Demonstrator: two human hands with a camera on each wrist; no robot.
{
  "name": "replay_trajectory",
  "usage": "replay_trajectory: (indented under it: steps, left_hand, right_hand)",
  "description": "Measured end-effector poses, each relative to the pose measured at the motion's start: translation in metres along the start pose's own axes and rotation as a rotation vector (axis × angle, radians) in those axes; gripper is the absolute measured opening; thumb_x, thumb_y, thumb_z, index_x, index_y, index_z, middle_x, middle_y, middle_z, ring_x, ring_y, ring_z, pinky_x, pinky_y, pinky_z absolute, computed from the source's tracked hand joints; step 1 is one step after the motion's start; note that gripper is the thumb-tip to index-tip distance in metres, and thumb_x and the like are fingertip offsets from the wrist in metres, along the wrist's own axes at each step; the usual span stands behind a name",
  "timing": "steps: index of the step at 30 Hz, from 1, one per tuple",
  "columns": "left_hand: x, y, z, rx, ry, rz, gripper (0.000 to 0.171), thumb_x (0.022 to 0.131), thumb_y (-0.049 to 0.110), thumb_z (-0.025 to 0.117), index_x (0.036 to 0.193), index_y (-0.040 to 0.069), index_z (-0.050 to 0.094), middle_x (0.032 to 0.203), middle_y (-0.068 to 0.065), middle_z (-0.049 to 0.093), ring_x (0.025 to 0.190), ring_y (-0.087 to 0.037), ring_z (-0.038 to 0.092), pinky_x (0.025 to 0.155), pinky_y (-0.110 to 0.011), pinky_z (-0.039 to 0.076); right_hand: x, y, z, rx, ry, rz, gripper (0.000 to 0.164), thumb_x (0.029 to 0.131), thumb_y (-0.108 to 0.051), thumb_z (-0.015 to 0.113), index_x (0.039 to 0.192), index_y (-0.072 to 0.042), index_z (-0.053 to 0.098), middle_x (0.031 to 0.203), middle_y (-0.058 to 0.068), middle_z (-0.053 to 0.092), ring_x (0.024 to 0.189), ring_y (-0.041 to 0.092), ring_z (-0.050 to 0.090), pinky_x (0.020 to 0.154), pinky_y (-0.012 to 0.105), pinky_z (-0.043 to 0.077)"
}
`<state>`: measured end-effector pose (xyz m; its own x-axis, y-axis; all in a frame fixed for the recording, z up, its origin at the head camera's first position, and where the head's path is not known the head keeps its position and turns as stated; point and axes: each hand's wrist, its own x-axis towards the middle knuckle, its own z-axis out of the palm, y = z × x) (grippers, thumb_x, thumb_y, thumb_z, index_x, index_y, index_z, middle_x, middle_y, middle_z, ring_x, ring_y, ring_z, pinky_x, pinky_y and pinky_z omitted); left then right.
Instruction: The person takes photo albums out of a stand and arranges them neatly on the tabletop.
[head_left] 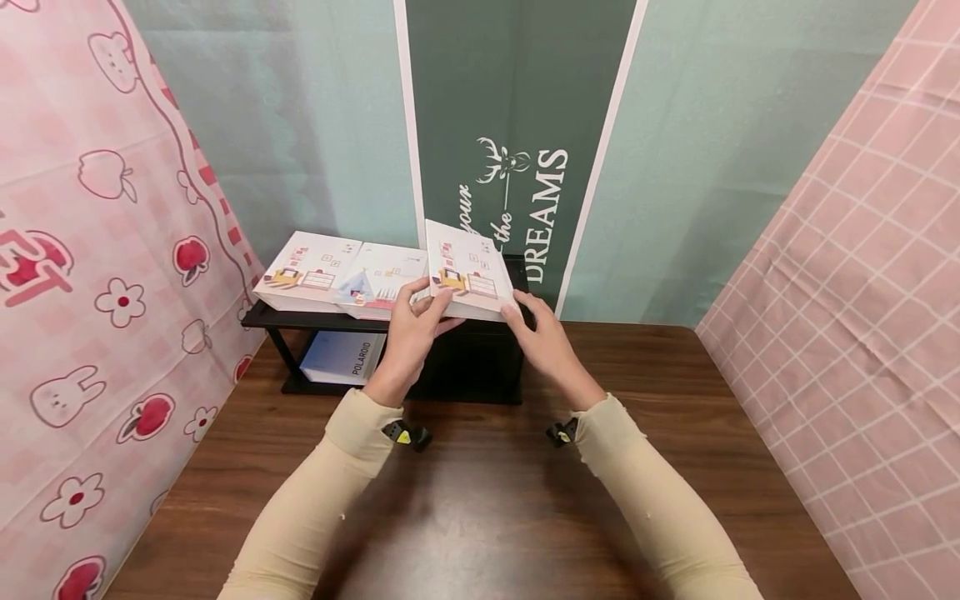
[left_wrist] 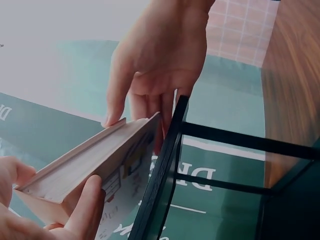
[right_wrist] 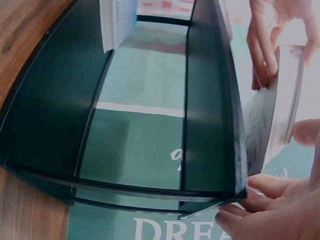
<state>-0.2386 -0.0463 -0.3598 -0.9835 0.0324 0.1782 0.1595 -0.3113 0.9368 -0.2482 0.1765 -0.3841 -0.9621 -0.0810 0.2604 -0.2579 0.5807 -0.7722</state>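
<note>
A thick white book (head_left: pixel 471 262) with a drawn yellow-and-pink scene on its cover is tilted over the right end of a black two-tier rack (head_left: pixel 468 392). My left hand (head_left: pixel 411 337) grips its near left corner, thumb on the cover and fingers beneath. At the near right corner, my right hand (head_left: pixel 547 342) holds it between thumb and fingers. In the left wrist view the page edges of the book (left_wrist: pixel 85 167) show between both hands, beside the rack (left_wrist: pixel 157 195). From the right wrist, the right hand's fingers (right_wrist: pixel 267 187) appear close to the rack's corner.
Two similar white books, one with a yellow vehicle-like drawing (head_left: pixel 307 271) and one with a blue tent (head_left: pixel 382 271), lie on the upper shelf at left. A blue POLAROID book (head_left: pixel 341 357) rests on the lower shelf. Behind the wooden table (head_left: pixel 480 517) hangs a green cloth (head_left: pixel 517 75).
</note>
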Motion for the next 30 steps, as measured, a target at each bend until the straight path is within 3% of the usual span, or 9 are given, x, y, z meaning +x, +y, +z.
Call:
replay_trajectory:
  steps: [7, 12, 18, 23, 30]
  left_hand:
    - [-0.008, -0.001, 0.003, -0.065, -0.025, 0.004, 0.052, 0.111, 0.011, 0.06, 0.156, 0.002, 0.034, 0.14, -0.027, 0.06, 0.116, -0.026, 0.07, 0.102, -0.048, 0.059]
    - [-0.013, -0.004, 0.007, -0.086, -0.051, 0.02, 0.05, 0.111, 0.006, 0.058, 0.155, 0.001, 0.034, 0.142, -0.027, 0.059, 0.116, -0.023, 0.07, 0.098, -0.042, 0.062]
    - [-0.017, -0.01, 0.013, -0.092, -0.099, 0.033, 0.052, 0.111, 0.005, 0.057, 0.156, 0.003, 0.031, 0.145, -0.027, 0.057, 0.121, -0.028, 0.068, 0.1, -0.044, 0.061]
    - [-0.019, -0.015, 0.018, -0.084, -0.131, 0.02, 0.053, 0.111, 0.006, 0.058, 0.156, 0.005, 0.03, 0.147, -0.026, 0.056, 0.126, -0.032, 0.066, 0.101, -0.043, 0.06]
    - [-0.021, -0.022, 0.027, -0.076, -0.172, 0.012, 0.056, 0.11, 0.003, 0.058, 0.157, 0.004, 0.027, 0.149, -0.027, 0.051, 0.126, -0.031, 0.065, 0.102, -0.042, 0.059]
  right_hand:
    - [-0.005, -0.004, -0.01, 0.068, 0.014, 0.043, 0.071, 0.108, -0.047, 0.063, 0.161, -0.003, 0.046, 0.167, 0.017, 0.042, 0.154, 0.034, 0.04, 0.123, 0.055, 0.039]
    - [-0.01, -0.002, -0.017, 0.155, 0.023, 0.046, 0.066, 0.106, -0.045, 0.068, 0.157, -0.006, 0.054, 0.157, 0.016, 0.055, 0.143, 0.031, 0.053, 0.119, 0.052, 0.045]
    - [-0.018, 0.001, -0.025, 0.256, 0.037, 0.063, 0.058, 0.107, -0.036, 0.069, 0.155, -0.007, 0.056, 0.147, 0.018, 0.061, 0.13, 0.029, 0.059, 0.107, 0.038, 0.051]
    - [-0.024, 0.001, -0.03, 0.316, 0.068, 0.079, 0.055, 0.107, -0.029, 0.071, 0.154, -0.006, 0.057, 0.139, 0.021, 0.068, 0.11, 0.018, 0.062, 0.087, 0.02, 0.05]
    - [-0.03, 0.009, -0.032, 0.439, 0.133, 0.11, 0.054, 0.105, -0.021, 0.072, 0.153, -0.003, 0.057, 0.136, 0.024, 0.07, 0.097, 0.004, 0.065, 0.084, 0.018, 0.054]
